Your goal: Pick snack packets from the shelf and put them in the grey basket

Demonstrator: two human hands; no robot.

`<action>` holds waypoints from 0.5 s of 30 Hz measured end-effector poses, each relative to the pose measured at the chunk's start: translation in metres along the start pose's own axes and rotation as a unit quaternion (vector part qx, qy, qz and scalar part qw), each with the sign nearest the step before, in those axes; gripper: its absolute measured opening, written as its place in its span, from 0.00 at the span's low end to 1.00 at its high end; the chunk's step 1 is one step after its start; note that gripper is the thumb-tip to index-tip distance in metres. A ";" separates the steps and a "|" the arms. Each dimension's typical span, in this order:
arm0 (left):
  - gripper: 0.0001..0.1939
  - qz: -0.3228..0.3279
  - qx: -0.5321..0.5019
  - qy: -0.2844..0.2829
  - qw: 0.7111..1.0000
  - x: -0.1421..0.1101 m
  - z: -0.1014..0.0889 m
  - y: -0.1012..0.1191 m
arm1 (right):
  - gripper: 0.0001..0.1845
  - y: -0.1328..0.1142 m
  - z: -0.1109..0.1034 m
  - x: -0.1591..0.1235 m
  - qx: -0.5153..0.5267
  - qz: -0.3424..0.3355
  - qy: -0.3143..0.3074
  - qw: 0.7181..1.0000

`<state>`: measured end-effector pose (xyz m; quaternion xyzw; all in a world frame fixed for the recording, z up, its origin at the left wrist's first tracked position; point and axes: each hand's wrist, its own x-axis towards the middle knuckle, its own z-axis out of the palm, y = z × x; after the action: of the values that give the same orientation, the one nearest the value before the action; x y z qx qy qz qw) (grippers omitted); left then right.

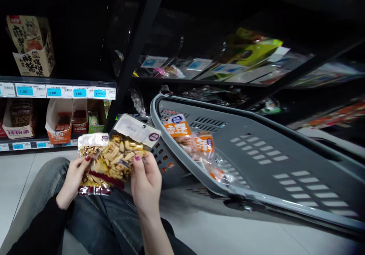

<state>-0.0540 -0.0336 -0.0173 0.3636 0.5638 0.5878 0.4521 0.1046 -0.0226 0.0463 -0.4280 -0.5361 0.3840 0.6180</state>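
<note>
My left hand [74, 178] pinches a clear snack packet [92, 144] with a white top band and a dark red lower edge. A second snack packet [121, 148], of the same look and full of yellowish-brown strips, is gripped at its right side by my right hand [146, 182]. It is tilted and overlaps part of the left packet. Both packets hang above my lap. Just right of my right hand, a grey shopping basket [248, 141] lies tilted. Several orange-labelled snack packets [178, 129] rest inside it.
A dark shelf with price tags [54, 91] stands at the left, bearing a cardboard display box [35, 59] and lower snack boxes [59, 124]. More shelves with a yellow-green package [251, 51] run behind the basket. Light floor tiles [25, 171] lie below.
</note>
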 end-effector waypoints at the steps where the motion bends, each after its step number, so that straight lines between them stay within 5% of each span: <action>1: 0.17 0.001 0.009 -0.007 1.000 0.000 0.000 0.001 | 0.09 -0.004 -0.004 0.000 0.013 -0.004 0.004 1.000; 8: 0.12 0.039 0.056 -0.022 0.997 0.000 0.001 0.003 | 0.10 -0.028 -0.010 -0.007 0.021 0.034 -0.004 0.999; 15: 0.12 0.032 0.071 -0.015 0.997 0.003 0.000 -0.002 | 0.09 -0.026 -0.003 -0.006 0.015 0.049 -0.016 0.999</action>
<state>-0.0552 -0.0307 -0.0199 0.4215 0.5851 0.5547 0.4150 0.1075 -0.0369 0.0687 -0.4384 -0.5186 0.4282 0.5963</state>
